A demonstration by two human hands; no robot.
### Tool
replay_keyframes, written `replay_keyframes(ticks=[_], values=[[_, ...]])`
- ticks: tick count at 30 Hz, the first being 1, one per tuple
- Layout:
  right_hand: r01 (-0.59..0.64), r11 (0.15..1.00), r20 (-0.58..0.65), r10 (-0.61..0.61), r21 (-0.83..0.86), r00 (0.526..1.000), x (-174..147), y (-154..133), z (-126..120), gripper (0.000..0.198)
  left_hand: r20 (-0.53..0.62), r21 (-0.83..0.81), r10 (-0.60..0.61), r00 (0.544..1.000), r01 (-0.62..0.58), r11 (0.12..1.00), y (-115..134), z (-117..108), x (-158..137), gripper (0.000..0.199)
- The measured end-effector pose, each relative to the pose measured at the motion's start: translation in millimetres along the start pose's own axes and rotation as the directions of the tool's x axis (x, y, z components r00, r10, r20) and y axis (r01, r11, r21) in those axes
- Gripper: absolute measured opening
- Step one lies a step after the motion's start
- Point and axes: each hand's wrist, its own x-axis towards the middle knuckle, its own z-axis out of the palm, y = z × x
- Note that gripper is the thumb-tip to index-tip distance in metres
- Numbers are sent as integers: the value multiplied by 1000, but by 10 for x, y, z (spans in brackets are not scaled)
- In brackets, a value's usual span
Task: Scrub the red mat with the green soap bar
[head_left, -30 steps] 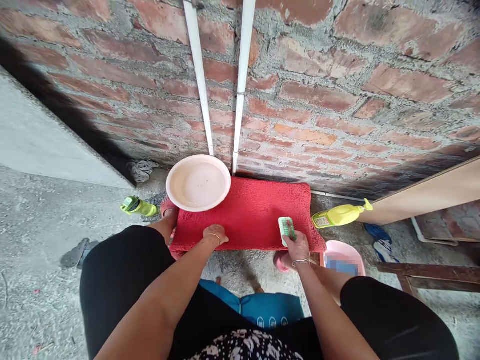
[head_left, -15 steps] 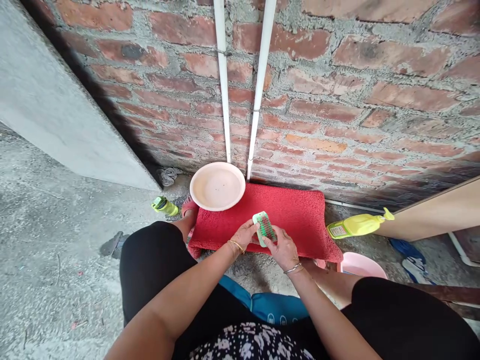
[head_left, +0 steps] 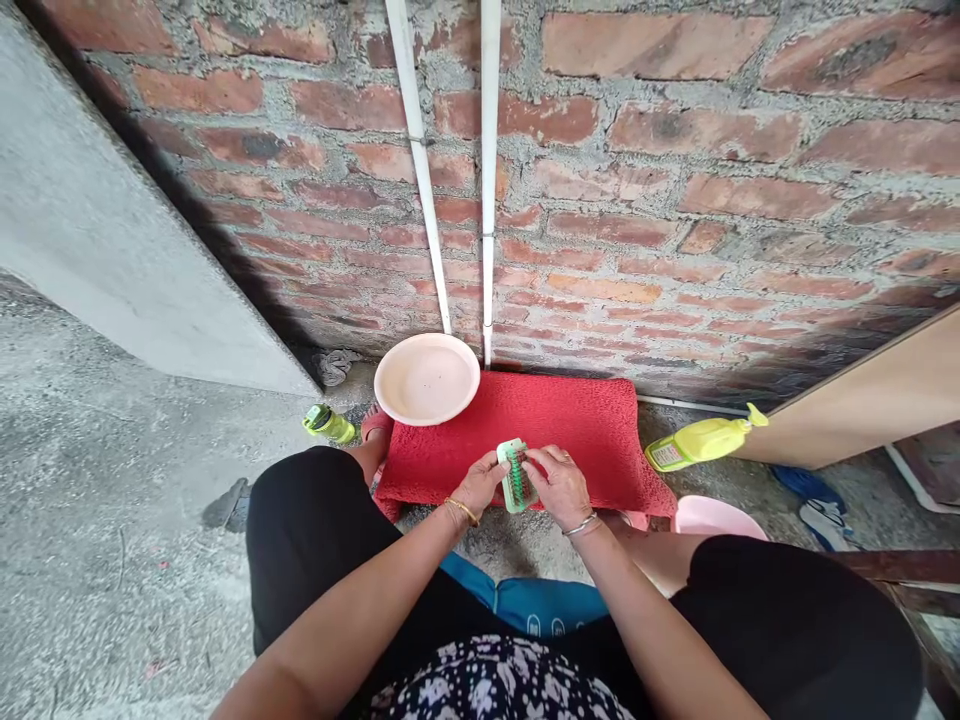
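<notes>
One green bottle (head_left: pixel 330 424) on the floor at far left, near the left foot (head_left: pixel 376 424); can't tell upright or lying, fill level not readable. Just behind, close to the wall, grey bundle (head_left: pixel 336 366), details hard to make out. Next, pale pink basin (head_left: pixel 426 370) on the red cloth (head_left: pixel 555 415), covering its back-left corner; few small dark specks on the bottom. Rim past the cloth's left edge. Left hand (head_left: pixel 481 484) clamped on green brush (head_left: pixel 514 480), thumb at its left edge; brush over the middle of the cloth's front edge, bristles toward the camera, underside hidden. Right hand (head_left: pixel 561 490) with fingers bent, touching the bristle side; can't tell whether gripping. Broad stretch of cloth from basin rim to right edge, room behind both hands. Just past that edge, yellow pump bottle (head_left: pixel 701 443), contents not readable. Pink tub (head_left: pixel 716 515) in front, partly hidden by right thigh (head_left: pixel 787 620); inside not readable. Farther right, blue-and-white item (head_left: pixel 821 505), hard to identify; wooden bar (head_left: pixel 900 566) cut off by the frame.
</notes>
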Motion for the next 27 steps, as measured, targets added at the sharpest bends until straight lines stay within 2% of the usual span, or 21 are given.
replay_keyframes(ticks=[6, 12, 15, 17, 19, 22, 24, 25, 27], values=[[47, 992, 216, -21, -114, 976, -4, 23, 15, 22, 7, 89, -78, 997, 77, 993, -149, -93, 27, 67], [97, 982, 392, -27, -161, 920, -41, 18, 233, 22, -36, 195, -207, 978, 210, 958, -422, -186, 90, 49], [17, 996, 376, 17, -86, 927, -73, 70, 373, 20, -91, 233, -239, 967, 254, 939, -515, -193, 155, 36], [-109, 993, 329, 86, 54, 941, -92, 134, 474, 19, -134, 245, -248, 959, 274, 930, -550, -188, 208, 28], [-307, 917, 318, 221, 256, 922, -110, 220, 579, 16, -171, 252, -260, 950, 297, 921, -565, -191, 256, 22], [-589, 628, 387, 444, 508, 808, -135, 379, 710, 15, -222, 232, -307, 925, 356, 905, -553, -241, 299, 18], [-681, 442, 449, 523, 584, 724, -153, 495, 755, 16, -242, 192, -345, 907, 393, 899, -520, -299, 310, 18], [-709, 383, 484, 534, 592, 693, -164, 550, 763, 17, -238, 163, -360, 902, 402, 901, -498, -328, 313, 18], [-759, 346, 563, 517, 552, 645, -187, 638, 761, 19, -204, 90, -373, 905, 397, 914, -451, -375, 318, 19]])
